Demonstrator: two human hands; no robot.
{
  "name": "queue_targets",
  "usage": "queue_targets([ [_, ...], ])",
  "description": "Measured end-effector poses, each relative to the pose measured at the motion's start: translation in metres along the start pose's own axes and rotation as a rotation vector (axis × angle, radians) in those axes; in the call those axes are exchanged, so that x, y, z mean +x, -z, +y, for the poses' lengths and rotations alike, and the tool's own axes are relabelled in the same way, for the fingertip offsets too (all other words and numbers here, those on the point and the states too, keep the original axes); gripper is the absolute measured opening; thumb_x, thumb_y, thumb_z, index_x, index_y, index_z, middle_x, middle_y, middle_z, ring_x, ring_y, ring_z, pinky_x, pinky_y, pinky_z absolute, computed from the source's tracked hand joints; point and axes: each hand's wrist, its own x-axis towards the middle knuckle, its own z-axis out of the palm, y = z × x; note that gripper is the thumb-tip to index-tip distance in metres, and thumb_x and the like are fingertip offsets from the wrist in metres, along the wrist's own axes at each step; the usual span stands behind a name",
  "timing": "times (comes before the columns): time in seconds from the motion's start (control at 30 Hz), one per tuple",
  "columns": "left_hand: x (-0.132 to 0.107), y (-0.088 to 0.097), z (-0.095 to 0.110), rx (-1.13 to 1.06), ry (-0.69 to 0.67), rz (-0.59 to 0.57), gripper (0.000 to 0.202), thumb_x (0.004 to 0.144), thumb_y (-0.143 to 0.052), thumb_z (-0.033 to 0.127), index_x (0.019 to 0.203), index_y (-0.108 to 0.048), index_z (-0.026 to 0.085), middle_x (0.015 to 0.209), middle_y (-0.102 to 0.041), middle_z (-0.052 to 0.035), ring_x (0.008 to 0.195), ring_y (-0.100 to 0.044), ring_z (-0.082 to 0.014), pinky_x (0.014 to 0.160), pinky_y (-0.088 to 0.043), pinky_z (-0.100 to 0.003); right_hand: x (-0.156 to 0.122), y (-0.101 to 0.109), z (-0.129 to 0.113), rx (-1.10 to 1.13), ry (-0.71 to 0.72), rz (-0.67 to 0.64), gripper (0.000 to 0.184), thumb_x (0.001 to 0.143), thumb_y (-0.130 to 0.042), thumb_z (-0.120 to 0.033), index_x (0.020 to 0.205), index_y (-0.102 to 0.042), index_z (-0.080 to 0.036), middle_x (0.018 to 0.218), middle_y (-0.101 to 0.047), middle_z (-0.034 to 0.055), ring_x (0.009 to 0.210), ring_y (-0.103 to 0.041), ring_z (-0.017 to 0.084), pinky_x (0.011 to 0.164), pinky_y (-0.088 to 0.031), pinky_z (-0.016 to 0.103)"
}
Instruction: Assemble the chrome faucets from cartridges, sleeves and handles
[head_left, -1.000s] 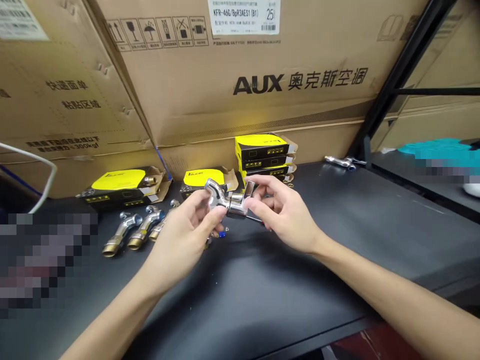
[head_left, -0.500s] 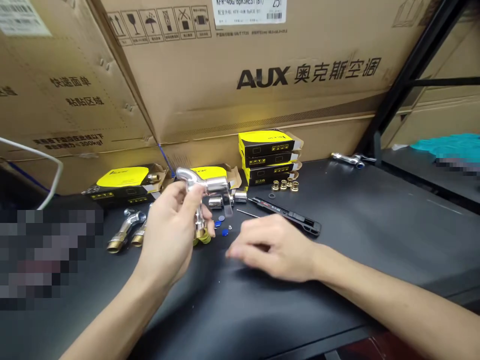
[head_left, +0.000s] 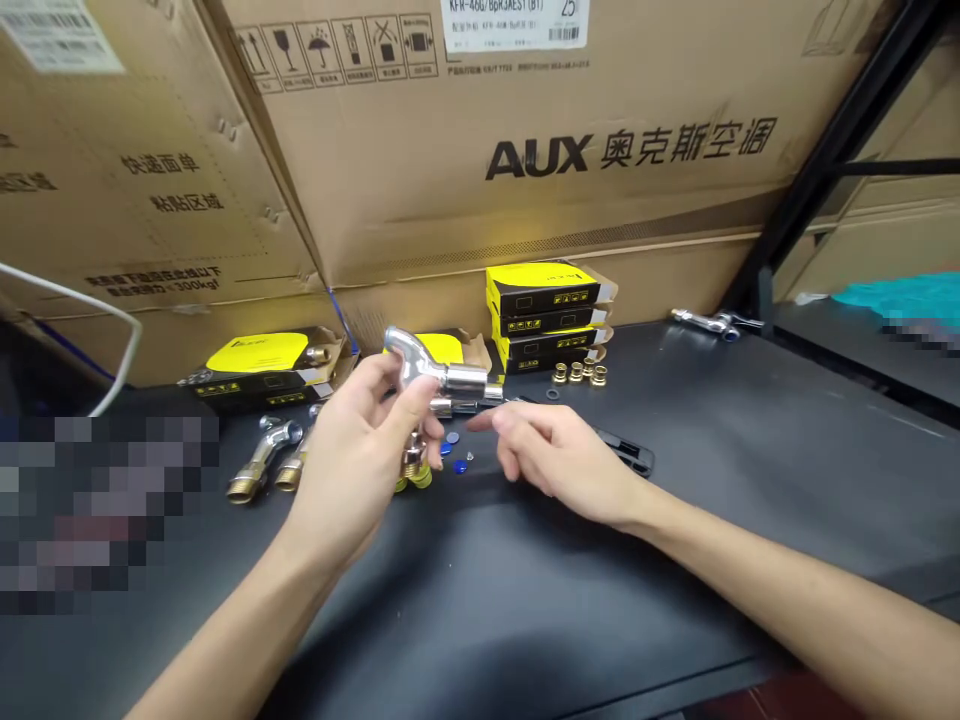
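A chrome faucet [head_left: 420,368] with a brass threaded end [head_left: 413,458] is gripped in my left hand [head_left: 356,430], the thumb across its body. Its short barrel points right. My right hand [head_left: 562,455] hovers just right of the faucet, index finger stretched towards it and the other fingers loosely bent, nothing visible in them. Whether that fingertip touches the faucet's lever I cannot tell. Below the faucet lie blue caps [head_left: 460,467], a grey disc [head_left: 452,438] and a tiny screw [head_left: 470,456]. A black utility knife [head_left: 634,455] is partly hidden behind my right hand.
More faucets [head_left: 259,462] with brass threads lie left. Yellow-and-black boxes [head_left: 547,320] are stacked at the back, beside several brass fittings [head_left: 576,373] and a black ring [head_left: 553,394]. Another faucet [head_left: 705,322] sits far right. Large cartons [head_left: 555,220] wall off the back.
The faucet has tilted in my left hand, and its flat lever no longer shows hanging down. My right hand has risen, its index finger now stretched out.
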Motion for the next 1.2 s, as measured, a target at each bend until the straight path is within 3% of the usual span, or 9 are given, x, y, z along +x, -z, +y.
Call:
queue_targets([
  [0.13,-0.004,-0.006,-0.001,0.071,0.045,-0.125,0.031,0.084,-0.074,0.039,0.104,-0.058,0.021,0.068,-0.064,0.0023,0.051,-0.059,-0.0122,0.048,-0.047,-0.022,0.004,0.006,0.002,0.394,-0.111,0.050,0.042,0.097,-0.053,-0.060,0.109,-0.065,-0.021,0.073,-0.063,-0.0044,0.039,-0.044,0.004,0.037,-0.035,0.019],
  [0.33,-0.003,-0.006,-0.003,0.134,0.106,-0.081,0.030,0.087,-0.069,0.044,0.105,-0.059,0.021,0.065,-0.064,0.0019,0.047,-0.059,-0.0124,0.044,-0.038,-0.020,0.000,0.010,-0.003,0.400,0.008,0.033,0.032,0.087,-0.074,-0.039,0.115,-0.070,-0.024,0.079,-0.063,-0.0032,0.053,-0.061,0.009,0.048,-0.052,0.022],
  [0.5,-0.001,-0.002,-0.003,0.078,0.080,-0.039,0.029,0.088,-0.069,0.045,0.101,-0.057,0.022,0.065,-0.064,0.0023,0.048,-0.058,-0.0121,0.048,-0.043,-0.022,-0.004,0.009,-0.008,0.229,-0.053,-0.141,0.027,0.095,-0.062,-0.033,0.116,-0.074,-0.020,0.055,-0.049,-0.0085,0.044,-0.046,0.006,0.046,-0.041,0.020],
  [0.6,-0.002,-0.002,-0.003,0.057,0.061,-0.062,0.030,0.087,-0.070,0.045,0.102,-0.057,0.023,0.066,-0.064,0.0025,0.050,-0.058,-0.0122,0.050,-0.045,-0.022,-0.003,0.007,-0.006,0.224,-0.131,-0.172,0.033,0.096,-0.060,-0.034,0.123,-0.070,-0.019,0.060,-0.050,-0.0082,0.042,-0.040,0.004,0.040,-0.034,0.018],
  [0.7,-0.004,-0.003,-0.003,0.076,0.088,-0.116,0.031,0.088,-0.068,0.047,0.105,-0.057,0.024,0.065,-0.065,0.0016,0.050,-0.059,-0.0132,0.046,-0.040,-0.021,-0.001,0.009,-0.004,0.395,-0.152,-0.133,0.035,0.096,-0.059,-0.036,0.128,-0.064,-0.021,0.073,-0.060,-0.0045,0.044,-0.051,0.005,0.040,-0.040,0.018],
  [0.8,-0.005,-0.005,-0.003,0.113,0.097,-0.147,0.031,0.089,-0.067,0.046,0.105,-0.056,0.023,0.065,-0.065,0.0009,0.049,-0.059,-0.0133,0.045,-0.037,-0.020,0.001,0.011,-0.003,0.548,-0.133,-0.083,0.043,0.094,-0.063,-0.037,0.134,-0.056,-0.024,0.086,-0.067,-0.0005,0.058,-0.066,0.011,0.048,-0.053,0.021],
  [0.9,-0.005,-0.006,-0.003,0.128,0.098,-0.148,0.032,0.088,-0.068,0.046,0.106,-0.056,0.023,0.064,-0.065,0.0012,0.050,-0.060,-0.0134,0.047,-0.041,-0.020,0.002,0.010,-0.002,0.499,-0.070,-0.026,0.038,0.089,-0.071,-0.035,0.124,-0.061,-0.024,0.099,-0.069,0.0020,0.068,-0.070,0.012,0.055,-0.059,0.024],
  [1.1,-0.002,-0.006,-0.001,0.110,0.150,-0.061,0.031,0.088,-0.068,0.043,0.106,-0.058,0.021,0.060,-0.064,0.0026,0.044,-0.058,-0.0118,0.042,-0.037,-0.018,0.003,0.006,0.005,0.391,0.083,0.108,0.031,0.083,-0.077,-0.018,0.113,-0.069,-0.024,0.100,-0.072,0.0006,0.088,-0.070,0.012,0.084,-0.059,0.028],
  [1.2,0.001,0.000,0.001,0.047,0.178,0.003,0.028,0.086,-0.070,0.040,0.100,-0.058,0.020,0.059,-0.063,0.0023,0.043,-0.057,-0.0124,0.043,-0.041,-0.019,0.004,0.007,0.006,0.387,0.105,0.133,0.030,0.084,-0.074,-0.014,0.111,-0.069,-0.023,0.102,-0.074,0.0021,0.092,-0.070,0.014,0.087,-0.058,0.030],
])
